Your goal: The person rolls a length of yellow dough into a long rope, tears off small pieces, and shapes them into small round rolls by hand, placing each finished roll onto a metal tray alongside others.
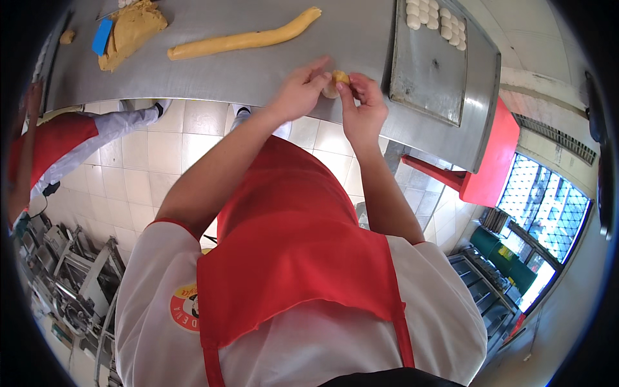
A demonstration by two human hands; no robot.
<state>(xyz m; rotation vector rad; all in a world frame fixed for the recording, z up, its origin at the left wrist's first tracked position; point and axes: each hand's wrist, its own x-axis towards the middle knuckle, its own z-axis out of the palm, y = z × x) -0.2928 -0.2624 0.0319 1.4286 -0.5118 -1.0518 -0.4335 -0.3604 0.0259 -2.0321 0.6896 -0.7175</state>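
Observation:
Over the near edge of the steel table, both my hands meet around a small piece of pale dough [330, 91] with a yellow lump [341, 77] on it. My left hand [302, 91] holds the pale dough from the left, its fingers curled and partly hidden. From the right, my right hand [364, 111] pinches at the yellow lump with thumb and fingers. Beyond them, a long roll of yellow dough [245, 43] lies on the table. Farther left is a large yellow dough mass [137, 33] with a blue scraper [102, 37] against it.
A metal tray [425, 80] on the right of the steel table [213, 80] carries rows of white dough balls [422, 11]. A small dough lump [67, 37] sits at the far left. Another person in a red apron [61, 143] stands at left. Something red [491, 161] adjoins the table's right end.

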